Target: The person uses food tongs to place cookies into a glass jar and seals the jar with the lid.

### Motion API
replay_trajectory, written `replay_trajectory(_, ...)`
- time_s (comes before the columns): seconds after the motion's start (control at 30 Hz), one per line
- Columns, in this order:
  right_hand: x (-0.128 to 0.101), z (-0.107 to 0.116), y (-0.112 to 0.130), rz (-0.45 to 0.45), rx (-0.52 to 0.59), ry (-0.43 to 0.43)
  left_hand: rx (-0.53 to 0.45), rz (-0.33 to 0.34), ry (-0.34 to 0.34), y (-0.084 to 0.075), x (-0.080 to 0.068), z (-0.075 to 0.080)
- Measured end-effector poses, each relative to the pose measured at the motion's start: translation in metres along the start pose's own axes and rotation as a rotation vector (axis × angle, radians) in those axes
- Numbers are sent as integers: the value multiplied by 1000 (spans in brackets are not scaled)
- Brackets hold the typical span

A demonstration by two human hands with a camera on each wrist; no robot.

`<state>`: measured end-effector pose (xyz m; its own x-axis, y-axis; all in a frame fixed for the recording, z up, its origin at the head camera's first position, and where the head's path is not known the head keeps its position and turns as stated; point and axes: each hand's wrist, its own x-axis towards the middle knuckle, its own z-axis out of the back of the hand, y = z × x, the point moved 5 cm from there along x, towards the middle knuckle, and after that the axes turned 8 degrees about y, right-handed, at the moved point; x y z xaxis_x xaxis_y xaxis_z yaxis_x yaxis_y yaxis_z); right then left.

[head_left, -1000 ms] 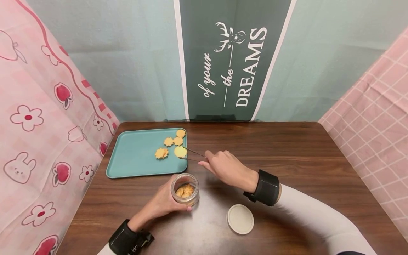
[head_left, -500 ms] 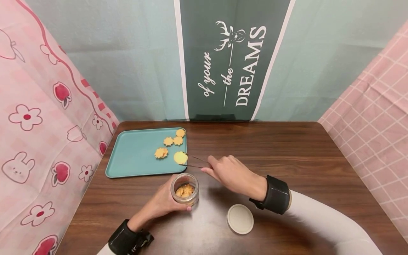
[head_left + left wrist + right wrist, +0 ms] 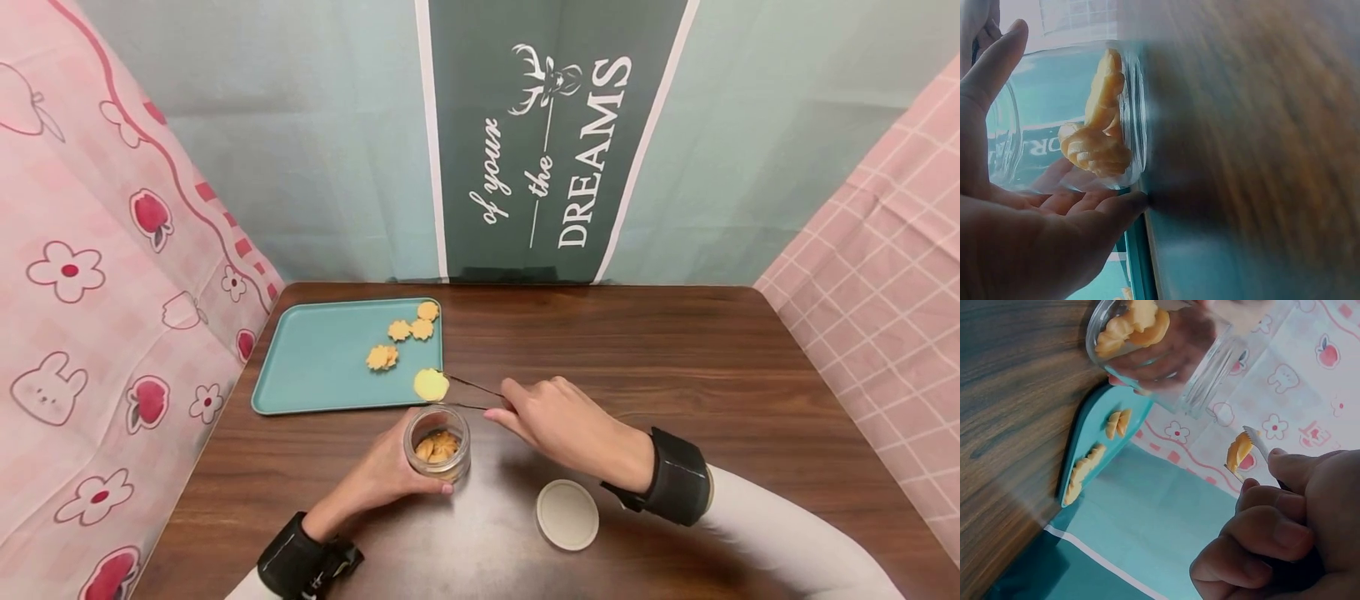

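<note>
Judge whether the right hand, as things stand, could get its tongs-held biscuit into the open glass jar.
Probably yes. The right hand holds the biscuit in tongs just beyond the jar; its lid lies aside, and the left hand grips only the jar's side.

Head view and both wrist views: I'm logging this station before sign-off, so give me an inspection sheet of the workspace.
Surface: dark wooden table.
Job's things: open glass jar holding cookies; one cookie gripped in tweezers just above the jar; four more cookies on the teal tray.
Clutter: white lid lying beside the jar.
Grippers: left hand grips the jar; right hand pinches the tweezers.
Cables: nothing seen.
Surroundings: pink patterned cloths at both sides, green banner behind.
</note>
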<state>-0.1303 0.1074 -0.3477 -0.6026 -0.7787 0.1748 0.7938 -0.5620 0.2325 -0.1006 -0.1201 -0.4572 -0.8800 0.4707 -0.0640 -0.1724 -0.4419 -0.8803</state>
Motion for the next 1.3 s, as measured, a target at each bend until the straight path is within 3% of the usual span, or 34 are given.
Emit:
replay_trajectory(0.37, -13, 7, 6, 27, -31, -4, 26, 10, 1, 0, 5, 0)
replay_trajectory(0.67, -21, 1, 8, 26, -34, 58, 45, 46, -17, 0, 4, 1)
replay_trajectory(1.3, -29, -5, 9, 55, -55, 70, 5, 29, -16, -1, 1, -1)
